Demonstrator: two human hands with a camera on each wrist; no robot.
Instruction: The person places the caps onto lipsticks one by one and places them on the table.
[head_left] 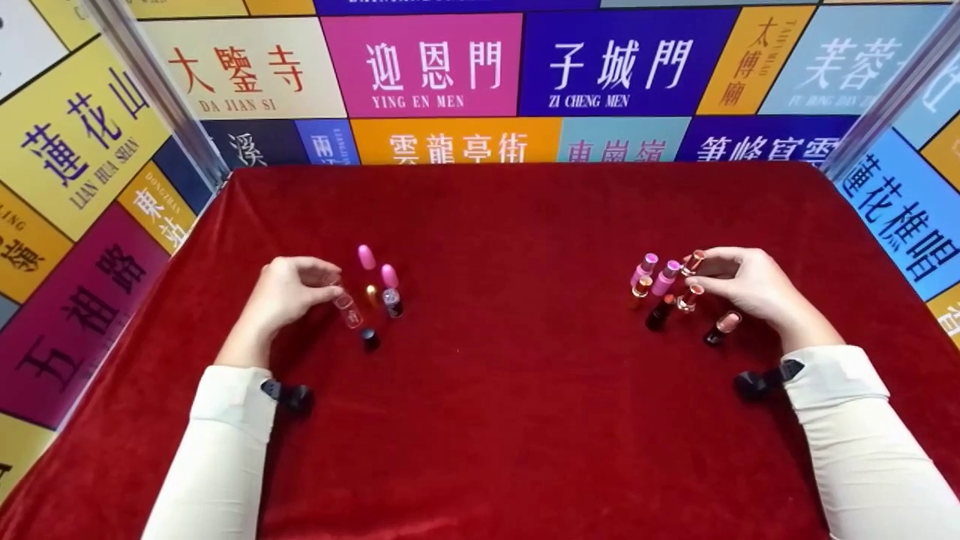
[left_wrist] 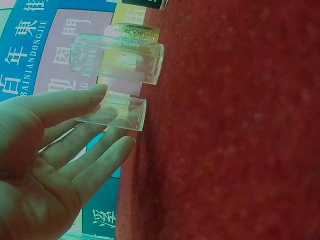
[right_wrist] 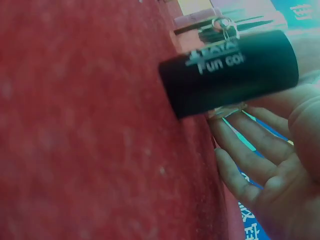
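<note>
My left hand [head_left: 289, 292] is at the left group, pinching a clear cap [left_wrist: 131, 112] between thumb and fingers. A second clear cap [head_left: 349, 311] stands just in front of it. Beside these are two pink caps [head_left: 388, 275], a gold cap [head_left: 371, 293], a dark glittery cap [head_left: 392, 303] and a small black cap [head_left: 368, 338]. On the right, my right hand [head_left: 754, 289] pinches a lipstick [head_left: 694, 262] with a reddish top. Another reddish lipstick [head_left: 690, 298] is close by its thumb. In the right wrist view a black lipstick tube [right_wrist: 230, 72] hides much of the grip.
Near the right hand stand two pink lipsticks [head_left: 666, 277], a gold-topped one [head_left: 640, 291], a black one with a red tip [head_left: 659, 313] and a black one with a peach tip [head_left: 722, 328]. Red cloth [head_left: 495, 390] covers the table; printed panels [head_left: 442, 67] surround it.
</note>
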